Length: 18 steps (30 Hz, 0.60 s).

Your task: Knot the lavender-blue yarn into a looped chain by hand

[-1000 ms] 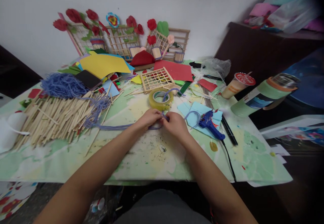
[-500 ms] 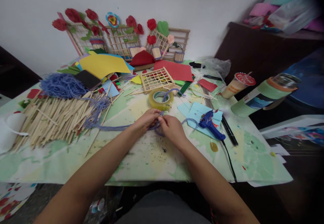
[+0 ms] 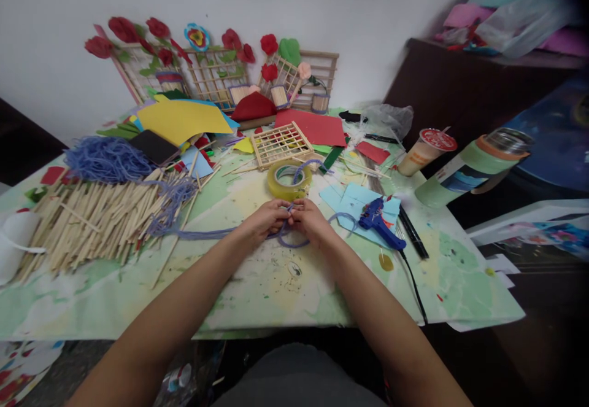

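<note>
The bench [image 3: 276,306] is mottled pale green, cream and yellow; the yarn [image 3: 209,234] is violet-blue, the glue gun [image 3: 381,223] toward the bench's right edge deep blue.

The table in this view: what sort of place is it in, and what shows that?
Probably a handicraft work area, though whether home or school I can't tell: wooden sticks, purple yarn and a glue gun lie there.
</note>
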### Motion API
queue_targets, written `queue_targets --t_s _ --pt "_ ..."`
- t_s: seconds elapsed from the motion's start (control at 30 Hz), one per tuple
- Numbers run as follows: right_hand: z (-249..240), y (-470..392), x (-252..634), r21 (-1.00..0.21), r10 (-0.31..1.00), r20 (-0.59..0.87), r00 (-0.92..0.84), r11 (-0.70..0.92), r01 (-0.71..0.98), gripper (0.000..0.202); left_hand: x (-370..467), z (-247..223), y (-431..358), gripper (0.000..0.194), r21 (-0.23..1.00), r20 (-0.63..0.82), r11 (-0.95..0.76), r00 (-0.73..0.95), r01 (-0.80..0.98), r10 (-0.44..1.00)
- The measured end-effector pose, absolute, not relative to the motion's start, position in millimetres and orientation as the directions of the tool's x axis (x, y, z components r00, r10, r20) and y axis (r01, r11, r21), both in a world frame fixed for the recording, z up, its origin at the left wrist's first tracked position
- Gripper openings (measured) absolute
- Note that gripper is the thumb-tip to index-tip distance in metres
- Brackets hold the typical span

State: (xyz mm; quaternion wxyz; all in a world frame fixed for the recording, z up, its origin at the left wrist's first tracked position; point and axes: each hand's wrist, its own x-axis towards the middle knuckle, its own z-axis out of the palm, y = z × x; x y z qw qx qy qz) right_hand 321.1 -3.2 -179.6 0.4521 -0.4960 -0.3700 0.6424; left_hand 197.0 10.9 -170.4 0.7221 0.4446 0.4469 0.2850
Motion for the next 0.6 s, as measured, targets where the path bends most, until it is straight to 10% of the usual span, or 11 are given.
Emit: queue_targets --t_s 0.6 --pt "-171.6 -5.8 340.5 -0.851 0.919 -0.298 -0.257 -0.377 -0.365 0.026 192.8 -168.1 13.7 0.022 0.884 -0.401 0.467 0.468 -0.028 0.787"
